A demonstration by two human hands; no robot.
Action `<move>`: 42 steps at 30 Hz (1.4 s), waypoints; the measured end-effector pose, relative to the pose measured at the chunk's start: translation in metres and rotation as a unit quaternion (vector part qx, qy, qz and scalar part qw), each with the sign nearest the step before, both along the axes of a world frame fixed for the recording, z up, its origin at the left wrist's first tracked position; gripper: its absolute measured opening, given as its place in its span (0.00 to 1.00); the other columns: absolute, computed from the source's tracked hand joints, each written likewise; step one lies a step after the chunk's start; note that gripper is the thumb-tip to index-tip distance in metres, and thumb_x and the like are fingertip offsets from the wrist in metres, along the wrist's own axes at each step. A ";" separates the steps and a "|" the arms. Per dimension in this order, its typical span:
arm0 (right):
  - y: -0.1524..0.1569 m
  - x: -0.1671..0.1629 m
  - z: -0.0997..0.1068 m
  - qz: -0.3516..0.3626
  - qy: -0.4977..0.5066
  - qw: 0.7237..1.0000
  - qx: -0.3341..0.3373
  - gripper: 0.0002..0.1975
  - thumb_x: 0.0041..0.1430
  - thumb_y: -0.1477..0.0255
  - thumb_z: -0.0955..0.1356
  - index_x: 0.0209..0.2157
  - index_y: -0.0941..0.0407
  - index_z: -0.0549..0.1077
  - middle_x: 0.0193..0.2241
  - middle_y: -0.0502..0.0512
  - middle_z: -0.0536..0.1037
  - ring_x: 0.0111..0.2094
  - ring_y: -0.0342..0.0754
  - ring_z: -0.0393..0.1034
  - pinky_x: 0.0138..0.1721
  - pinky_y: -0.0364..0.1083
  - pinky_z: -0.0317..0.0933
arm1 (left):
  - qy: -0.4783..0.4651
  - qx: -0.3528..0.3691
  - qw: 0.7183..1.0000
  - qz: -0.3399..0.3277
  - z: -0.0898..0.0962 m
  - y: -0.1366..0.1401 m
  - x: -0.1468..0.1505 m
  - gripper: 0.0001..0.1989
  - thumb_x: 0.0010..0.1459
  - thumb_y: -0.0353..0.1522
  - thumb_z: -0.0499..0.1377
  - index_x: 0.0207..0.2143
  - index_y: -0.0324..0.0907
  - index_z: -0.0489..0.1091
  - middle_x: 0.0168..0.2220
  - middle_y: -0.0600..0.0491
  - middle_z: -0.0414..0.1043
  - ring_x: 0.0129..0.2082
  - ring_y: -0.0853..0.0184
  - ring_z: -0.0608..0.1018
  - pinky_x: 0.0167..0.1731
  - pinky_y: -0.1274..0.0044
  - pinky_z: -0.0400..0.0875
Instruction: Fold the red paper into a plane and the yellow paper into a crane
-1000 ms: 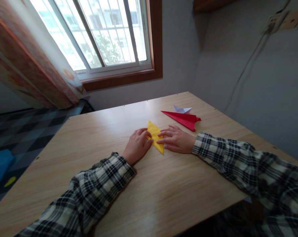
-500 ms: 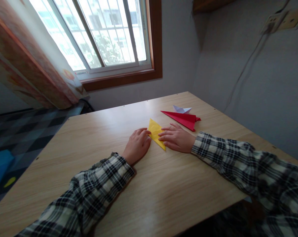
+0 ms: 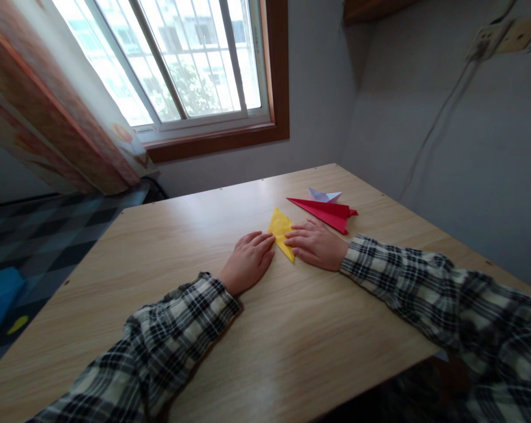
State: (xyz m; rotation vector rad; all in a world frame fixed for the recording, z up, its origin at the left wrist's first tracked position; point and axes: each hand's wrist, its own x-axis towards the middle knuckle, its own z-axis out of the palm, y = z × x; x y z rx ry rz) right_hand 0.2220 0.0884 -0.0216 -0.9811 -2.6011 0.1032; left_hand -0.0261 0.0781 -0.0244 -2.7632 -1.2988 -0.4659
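Observation:
A folded piece of yellow paper (image 3: 282,226) lies on the wooden table between my two hands, one pointed end toward the window and the other toward me. My left hand (image 3: 249,260) rests at its left edge, fingers stretched out and fingertips touching the paper. From the right, my right hand (image 3: 317,245) lies flat with its fingers spread over the paper's right side, hiding part of it. Neither hand grips the paper.
Behind my right hand lie a red paper plane (image 3: 325,212) and a small white paper boat (image 3: 325,195). The wooden table (image 3: 181,229) has its far edge near the wall below the window. At the left, a blue object (image 3: 1,294) lies on a checked surface.
The yellow paper has shifted slightly to the right and turned a little. My left hand has moved slightly right with its fingers straighter; my right hand has barely moved.

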 end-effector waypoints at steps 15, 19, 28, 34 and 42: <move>0.003 0.001 -0.002 -0.007 -0.006 1.000 0.010 0.18 0.68 0.71 0.61 0.55 0.53 0.75 0.58 0.59 0.74 0.62 0.57 0.62 0.64 0.65 0.45 | -0.001 0.017 0.998 -0.062 0.009 -0.006 0.002 0.19 0.70 0.36 0.48 0.58 0.44 0.69 0.59 0.49 0.72 0.61 0.56 0.68 0.64 0.58 0.57; 0.004 0.002 -0.002 -0.006 -0.011 1.000 0.003 0.20 0.67 0.72 0.61 0.56 0.54 0.73 0.59 0.59 0.73 0.63 0.57 0.62 0.64 0.65 0.44 | 0.017 -0.004 0.998 -0.068 0.012 -0.007 0.003 0.18 0.70 0.36 0.48 0.57 0.45 0.71 0.57 0.51 0.74 0.59 0.57 0.71 0.63 0.57 0.58; 0.004 0.002 -0.002 -0.005 -0.010 1.000 0.003 0.19 0.67 0.71 0.61 0.56 0.53 0.74 0.59 0.58 0.73 0.63 0.56 0.62 0.64 0.64 0.44 | -0.001 0.037 0.991 -0.127 0.017 -0.010 0.003 0.16 0.69 0.35 0.51 0.54 0.47 0.73 0.55 0.51 0.75 0.60 0.59 0.71 0.65 0.58 0.55; 0.005 0.003 -0.003 -0.007 -0.005 1.000 0.001 0.19 0.67 0.72 0.61 0.55 0.53 0.75 0.59 0.58 0.74 0.62 0.56 0.62 0.64 0.65 0.45 | 0.000 0.017 0.991 -0.136 0.017 -0.009 0.003 0.16 0.69 0.35 0.51 0.52 0.48 0.75 0.53 0.53 0.77 0.59 0.60 0.72 0.66 0.57 0.55; 0.006 0.003 -0.002 -0.006 -0.012 1.000 -0.002 0.19 0.67 0.72 0.61 0.56 0.53 0.74 0.59 0.57 0.73 0.63 0.56 0.62 0.64 0.64 0.44 | 0.004 0.023 0.986 -0.164 0.023 -0.013 0.006 0.15 0.69 0.35 0.51 0.51 0.48 0.75 0.51 0.55 0.79 0.57 0.62 0.73 0.65 0.61 0.56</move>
